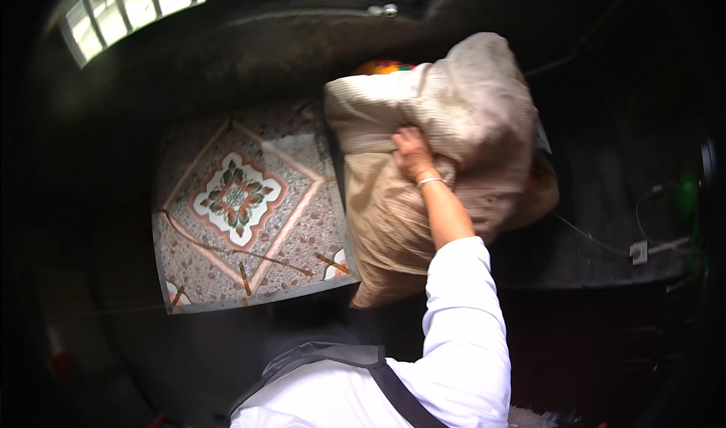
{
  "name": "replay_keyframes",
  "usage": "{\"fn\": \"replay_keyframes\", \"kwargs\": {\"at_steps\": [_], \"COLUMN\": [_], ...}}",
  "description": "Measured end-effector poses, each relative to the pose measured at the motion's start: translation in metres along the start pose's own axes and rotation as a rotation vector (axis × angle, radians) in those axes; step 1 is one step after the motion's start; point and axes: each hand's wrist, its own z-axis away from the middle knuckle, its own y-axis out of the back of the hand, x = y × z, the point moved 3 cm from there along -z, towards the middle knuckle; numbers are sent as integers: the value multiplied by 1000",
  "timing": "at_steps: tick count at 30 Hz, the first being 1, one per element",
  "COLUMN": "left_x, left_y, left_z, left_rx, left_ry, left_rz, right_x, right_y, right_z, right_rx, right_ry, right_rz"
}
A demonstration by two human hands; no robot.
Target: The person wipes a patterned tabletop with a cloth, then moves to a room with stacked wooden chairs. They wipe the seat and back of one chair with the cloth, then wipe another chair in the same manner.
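My right hand [413,153] is at the middle of a large beige ribbed-cloth bundle [385,212], its fingers sunk into a crease and gripping the cloth. Folds gather around the fingers and wrist. The bundle's upper part [482,93] bulges up and looks blurred; what is inside it cannot be seen. Just left of the cloth lies a tabletop [295,218] with a printed floral medallion and a pale border. My left hand is out of view.
Barred windows [136,8] are set in the dark wall above. A yellow and red patterned item [383,67] shows behind the bundle. On the dark surface at right are a white socket block [639,252] and a thin cable [590,236]. Brown tape strips [244,280] mark the tabletop's front edge.
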Motion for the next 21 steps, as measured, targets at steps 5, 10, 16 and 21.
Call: {"fn": "replay_keyframes", "kwargs": {"at_steps": [5,10,16,21], "left_x": [66,46,0,-53], "left_y": [43,48,19,20], "left_z": [-28,-15,12,41], "left_rx": [143,198,163,178], "left_ry": [-114,-66,15,118], "left_rz": [59,49,-14,-54], "right_x": [-14,1,185,202], "right_y": [23,140,136,105], "right_z": [52,96,209,213], "right_rx": [119,551,489,447], "right_ry": [226,-106,-1225,-991], "right_rz": [-27,111,-464,-569]}}
